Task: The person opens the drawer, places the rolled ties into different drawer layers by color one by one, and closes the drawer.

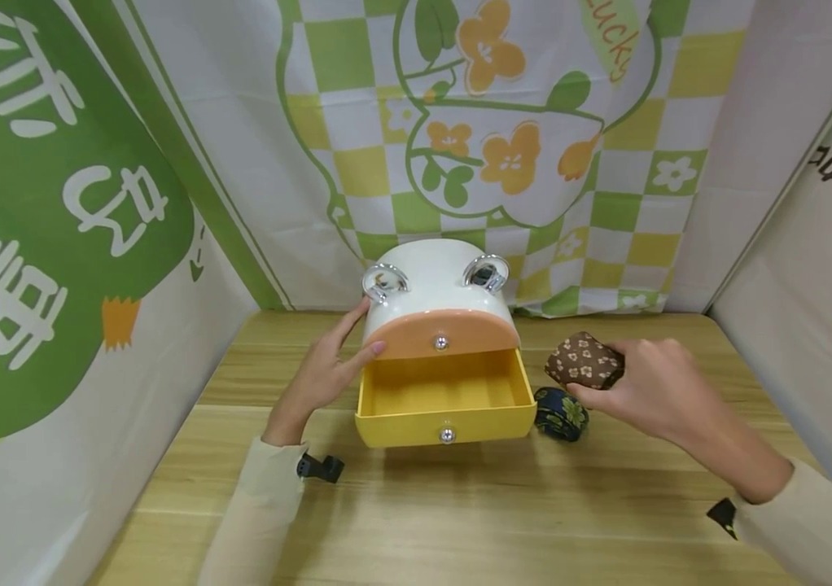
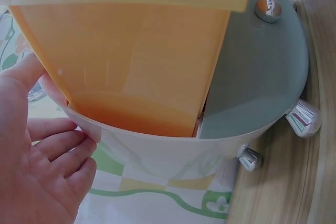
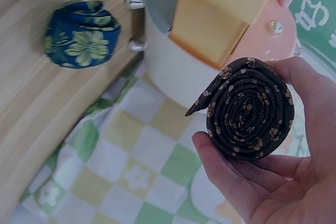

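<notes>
The right hand (image 1: 659,392) is gripping a brown roll (image 1: 583,360) near a blue roll (image 1: 559,416); the left hand (image 1: 319,373) is resting, unclenched, against the box (image 1: 436,281).

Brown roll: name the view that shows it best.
The right wrist view: the brown roll is large there, its spiral end and loose tip in plain sight. The head view shows it smaller, its flowered side visible, partly covered by the right hand. The left wrist view does not show it.
</notes>
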`<state>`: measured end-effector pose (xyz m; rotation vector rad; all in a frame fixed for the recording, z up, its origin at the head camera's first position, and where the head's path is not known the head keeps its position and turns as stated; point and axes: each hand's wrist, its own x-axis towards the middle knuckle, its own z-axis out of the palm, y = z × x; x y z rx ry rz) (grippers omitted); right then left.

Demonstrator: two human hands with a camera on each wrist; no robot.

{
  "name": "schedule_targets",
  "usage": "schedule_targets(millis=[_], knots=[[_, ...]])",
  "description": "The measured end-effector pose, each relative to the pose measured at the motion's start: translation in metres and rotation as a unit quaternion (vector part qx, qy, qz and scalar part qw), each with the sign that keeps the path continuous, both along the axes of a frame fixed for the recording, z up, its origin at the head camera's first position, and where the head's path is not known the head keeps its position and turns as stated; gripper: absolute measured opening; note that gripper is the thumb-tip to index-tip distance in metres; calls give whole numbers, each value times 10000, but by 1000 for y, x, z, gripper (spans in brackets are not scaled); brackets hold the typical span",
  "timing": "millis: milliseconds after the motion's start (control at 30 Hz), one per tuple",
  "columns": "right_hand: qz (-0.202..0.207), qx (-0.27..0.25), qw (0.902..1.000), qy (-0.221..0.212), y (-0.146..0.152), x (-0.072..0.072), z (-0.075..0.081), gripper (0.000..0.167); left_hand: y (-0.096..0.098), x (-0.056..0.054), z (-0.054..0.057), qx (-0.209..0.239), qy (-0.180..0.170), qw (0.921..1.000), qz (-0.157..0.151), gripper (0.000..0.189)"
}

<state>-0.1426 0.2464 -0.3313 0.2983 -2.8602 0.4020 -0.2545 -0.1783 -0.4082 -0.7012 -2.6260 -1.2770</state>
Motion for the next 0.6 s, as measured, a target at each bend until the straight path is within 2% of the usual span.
schedule_targets(millis=[333, 600], knots=[[587, -190, 9981, 80, -29, -6, 16, 41, -1, -2, 0, -51, -17, 10000, -17, 76], [1010, -290, 9945, -25, -51, -12, 22, 41, -1, -1, 0, 4, -76, 10000, -12, 77]])
